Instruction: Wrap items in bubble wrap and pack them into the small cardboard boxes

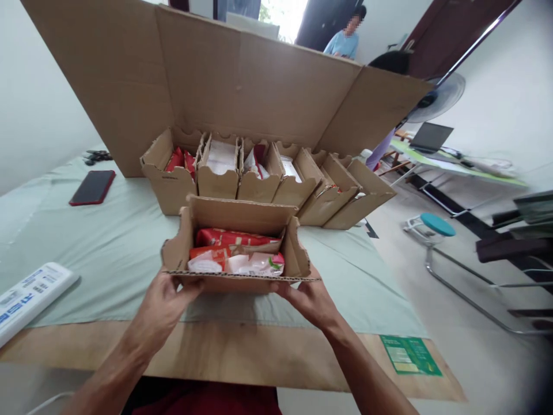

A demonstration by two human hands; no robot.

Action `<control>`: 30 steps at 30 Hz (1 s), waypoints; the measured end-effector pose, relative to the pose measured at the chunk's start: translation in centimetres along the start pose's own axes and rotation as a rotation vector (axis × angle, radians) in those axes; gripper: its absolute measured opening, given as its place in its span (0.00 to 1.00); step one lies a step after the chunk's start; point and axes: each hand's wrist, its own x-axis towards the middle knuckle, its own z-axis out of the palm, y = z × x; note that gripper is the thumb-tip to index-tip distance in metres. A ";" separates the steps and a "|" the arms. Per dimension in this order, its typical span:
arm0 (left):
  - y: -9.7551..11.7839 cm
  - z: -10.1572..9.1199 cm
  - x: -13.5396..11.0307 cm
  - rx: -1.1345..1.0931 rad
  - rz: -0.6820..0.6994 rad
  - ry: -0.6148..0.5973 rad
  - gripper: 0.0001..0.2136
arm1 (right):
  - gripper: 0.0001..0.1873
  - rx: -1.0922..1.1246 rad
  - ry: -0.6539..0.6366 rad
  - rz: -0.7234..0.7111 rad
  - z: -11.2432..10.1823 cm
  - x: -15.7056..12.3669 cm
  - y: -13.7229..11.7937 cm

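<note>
Left hand [166,300], right hand [307,300] clamped on small carton [235,216] near edge; fingertips hidden beneath, packets [233,237] inside hard to identify.

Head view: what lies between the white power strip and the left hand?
Bare green cloth only, from the white power strip to the left hand on the small carton; head view.

The table [216,357] bears a green cloth [108,253]; on it lie a phone [92,187], a power strip [30,294] and a row of boxes [259,187].
</note>
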 end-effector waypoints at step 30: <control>0.8 1.5 -0.2 0.000 0.165 0.056 0.43 | 0.52 0.106 0.164 -0.014 -0.2 0.2 -0.2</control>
